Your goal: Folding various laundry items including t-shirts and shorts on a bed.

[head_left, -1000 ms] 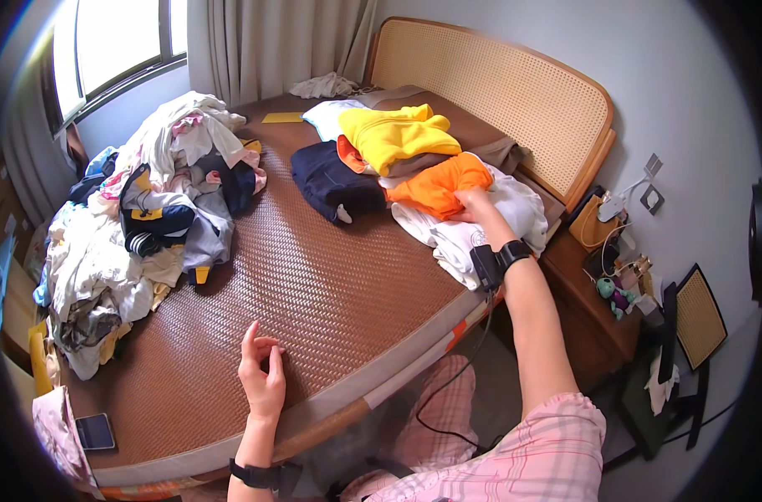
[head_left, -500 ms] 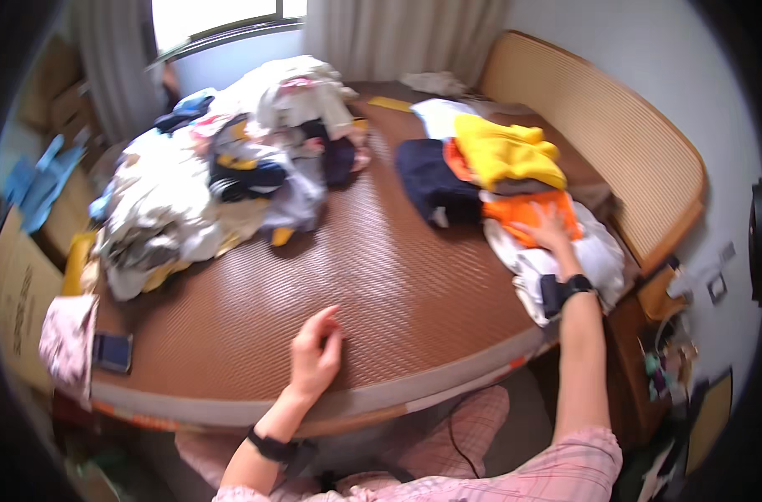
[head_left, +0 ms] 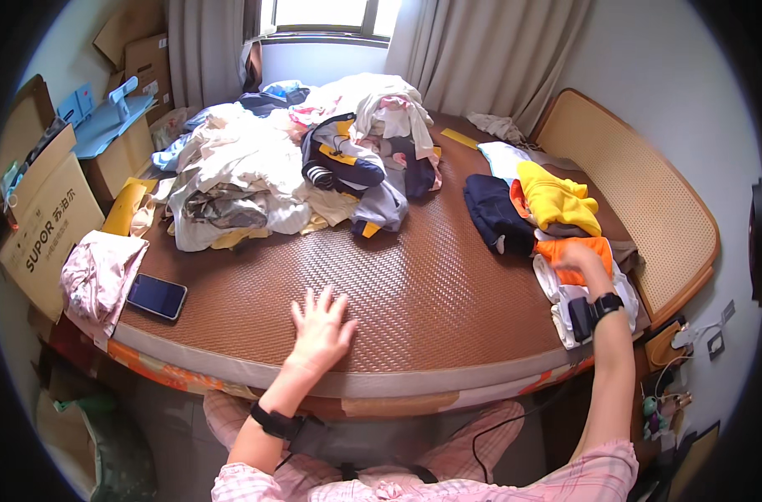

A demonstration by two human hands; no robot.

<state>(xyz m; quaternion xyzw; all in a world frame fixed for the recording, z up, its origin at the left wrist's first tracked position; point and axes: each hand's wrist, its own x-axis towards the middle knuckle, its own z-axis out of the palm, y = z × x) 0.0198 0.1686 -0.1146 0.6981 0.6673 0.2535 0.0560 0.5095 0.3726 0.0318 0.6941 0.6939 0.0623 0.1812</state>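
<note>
My left hand (head_left: pixel 321 336) rests near the front edge of the woven brown mat (head_left: pixel 398 293), palm down with its fingers spread and nothing in them. At the right, my right hand (head_left: pixel 580 258) is over an orange garment (head_left: pixel 603 248), its fingers bent and blurred. The orange garment lies on folded white clothes (head_left: pixel 561 311). Behind it sit a folded yellow garment (head_left: pixel 555 197) and a dark navy garment (head_left: pixel 494 211). Both wrists wear black bands.
A large heap of mixed clothes (head_left: pixel 239 167) covers the mat's far left. At the near left are a phone (head_left: pixel 157 297) and a folded pink cloth (head_left: pixel 105 272). Cardboard boxes (head_left: pixel 51 217) stand along the left, and a headboard (head_left: pixel 640 192) bounds the right.
My left hand has turned from a loosely curled pose above the mat to palm down with spread fingers. My right hand has bent and drawn its fingers together over the orange garment. The view has shifted.
</note>
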